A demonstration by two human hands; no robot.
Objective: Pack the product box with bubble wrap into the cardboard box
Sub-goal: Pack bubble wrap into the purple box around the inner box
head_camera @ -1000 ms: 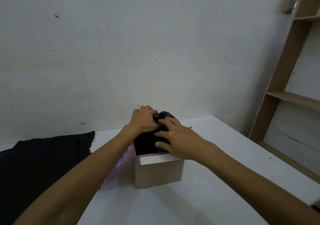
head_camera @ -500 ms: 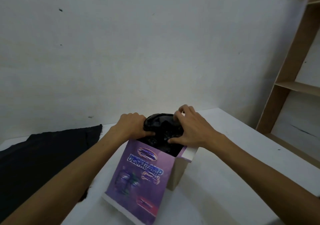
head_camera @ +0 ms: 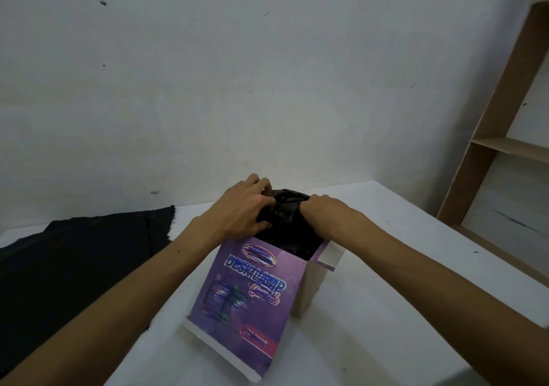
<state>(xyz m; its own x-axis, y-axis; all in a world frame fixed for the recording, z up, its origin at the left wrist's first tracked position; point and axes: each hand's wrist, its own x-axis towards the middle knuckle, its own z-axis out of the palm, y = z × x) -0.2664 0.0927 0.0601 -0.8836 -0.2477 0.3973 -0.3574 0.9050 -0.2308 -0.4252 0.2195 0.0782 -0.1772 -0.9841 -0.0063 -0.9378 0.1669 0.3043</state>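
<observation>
A purple printed product box (head_camera: 246,293) stands tilted toward me on the white table (head_camera: 401,311), its top open. A wad of black bubble wrap (head_camera: 285,216) bulges out of the opening. My left hand (head_camera: 243,207) lies over the left side of the wad, fingers curled onto it. My right hand (head_camera: 323,210) grips the wad's right side, fingertips buried in the wrap. What sits under the wrap inside the box is hidden.
A sheet of black material (head_camera: 74,255) lies spread over the table's left part. A white wall (head_camera: 237,74) rises right behind the table. A wooden shelf unit (head_camera: 505,124) stands at the right, beyond the table's right edge.
The box has turned and tipped so its purple printed face now points at me. Both hands have stayed on the black wrap, shifting apart to its two sides.
</observation>
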